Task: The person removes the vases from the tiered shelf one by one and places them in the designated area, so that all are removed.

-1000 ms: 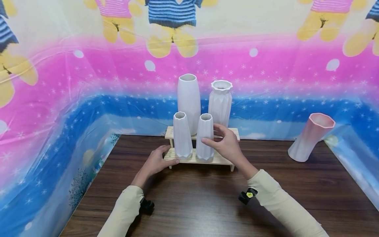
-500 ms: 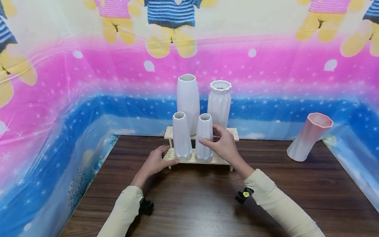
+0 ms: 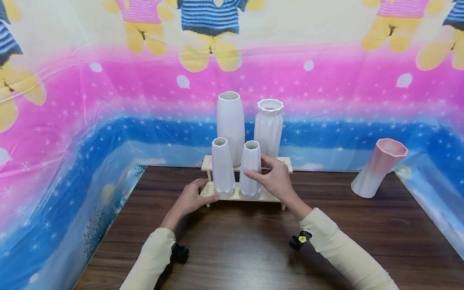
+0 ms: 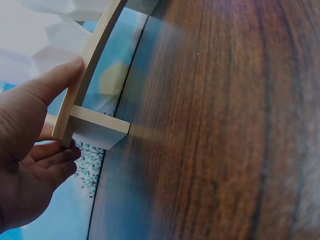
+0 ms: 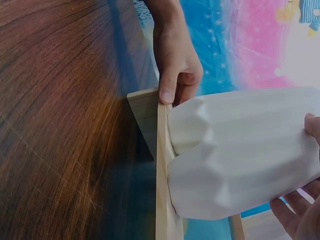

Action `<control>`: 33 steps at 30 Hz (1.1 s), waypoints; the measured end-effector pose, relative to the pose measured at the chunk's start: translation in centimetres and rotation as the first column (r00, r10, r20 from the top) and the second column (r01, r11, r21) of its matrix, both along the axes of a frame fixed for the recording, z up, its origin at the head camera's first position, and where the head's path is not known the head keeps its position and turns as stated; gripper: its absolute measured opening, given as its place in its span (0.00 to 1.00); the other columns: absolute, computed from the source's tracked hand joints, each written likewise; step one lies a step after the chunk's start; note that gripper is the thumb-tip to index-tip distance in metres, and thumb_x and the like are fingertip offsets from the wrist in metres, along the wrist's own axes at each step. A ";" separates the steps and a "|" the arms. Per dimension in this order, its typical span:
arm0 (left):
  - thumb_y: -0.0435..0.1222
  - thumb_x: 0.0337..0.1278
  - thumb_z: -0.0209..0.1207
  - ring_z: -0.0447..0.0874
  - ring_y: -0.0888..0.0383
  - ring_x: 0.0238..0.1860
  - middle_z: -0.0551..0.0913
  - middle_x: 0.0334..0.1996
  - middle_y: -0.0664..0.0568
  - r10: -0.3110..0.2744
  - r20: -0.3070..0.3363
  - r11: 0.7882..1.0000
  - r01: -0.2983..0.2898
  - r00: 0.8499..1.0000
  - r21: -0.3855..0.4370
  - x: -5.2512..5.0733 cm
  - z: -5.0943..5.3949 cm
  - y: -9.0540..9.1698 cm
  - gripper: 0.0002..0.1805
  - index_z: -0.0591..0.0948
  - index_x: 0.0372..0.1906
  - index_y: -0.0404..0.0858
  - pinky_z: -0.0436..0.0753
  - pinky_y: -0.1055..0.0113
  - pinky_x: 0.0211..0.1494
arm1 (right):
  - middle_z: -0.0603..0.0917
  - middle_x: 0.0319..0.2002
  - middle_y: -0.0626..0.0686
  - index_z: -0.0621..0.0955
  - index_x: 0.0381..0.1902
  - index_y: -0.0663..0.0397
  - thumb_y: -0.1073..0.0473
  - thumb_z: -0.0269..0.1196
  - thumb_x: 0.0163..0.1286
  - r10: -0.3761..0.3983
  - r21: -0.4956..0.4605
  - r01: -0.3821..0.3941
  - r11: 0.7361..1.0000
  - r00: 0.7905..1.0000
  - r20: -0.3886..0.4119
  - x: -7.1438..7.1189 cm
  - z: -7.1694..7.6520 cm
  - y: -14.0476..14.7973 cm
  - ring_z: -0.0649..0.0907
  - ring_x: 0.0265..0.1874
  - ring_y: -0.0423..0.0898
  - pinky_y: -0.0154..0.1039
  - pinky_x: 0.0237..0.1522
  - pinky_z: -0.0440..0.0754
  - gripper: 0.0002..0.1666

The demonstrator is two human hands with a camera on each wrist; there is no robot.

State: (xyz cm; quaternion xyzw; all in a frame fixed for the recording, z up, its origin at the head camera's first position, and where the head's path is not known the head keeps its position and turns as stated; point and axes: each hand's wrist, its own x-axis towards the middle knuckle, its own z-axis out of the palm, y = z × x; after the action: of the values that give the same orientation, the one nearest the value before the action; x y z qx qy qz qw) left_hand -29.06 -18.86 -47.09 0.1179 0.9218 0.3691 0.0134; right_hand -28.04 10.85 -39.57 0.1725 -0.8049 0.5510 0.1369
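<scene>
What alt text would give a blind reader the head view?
A right hand holds one of two small white vases on a wooden stand; the left hand grips its lower shelf. Two taller white vases stand behind, and a pink-rimmed vase is far right.

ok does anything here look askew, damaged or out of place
The pink-and-white vase stands apart, right of the wooden stand holding four white vases; its apparent lean may be lens distortion. I see no spill or damage.

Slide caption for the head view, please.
Left hand grips a two-tier wooden stand while right hand holds a white vase on its lower shelf.
</scene>
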 end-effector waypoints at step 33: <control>0.58 0.53 0.73 0.63 0.35 0.75 0.65 0.74 0.33 -0.007 0.002 1.000 0.007 1.000 0.008 0.2 0.3 0.1 0.53 0.67 0.75 0.29 0.68 0.40 0.72 | 0.89 0.48 0.58 0.84 0.62 0.50 0.46 0.81 0.55 -0.027 -0.032 0.027 0.999 0.999 0.019 1.7 1.1 2.9 0.90 0.46 0.54 0.46 0.43 0.89 0.38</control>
State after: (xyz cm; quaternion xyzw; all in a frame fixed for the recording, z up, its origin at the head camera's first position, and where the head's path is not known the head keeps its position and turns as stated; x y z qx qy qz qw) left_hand -28.81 -18.75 -46.83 0.1209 0.9198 0.3730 0.0150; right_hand -26.36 13.76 -38.51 0.1543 -0.7995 0.5634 0.1396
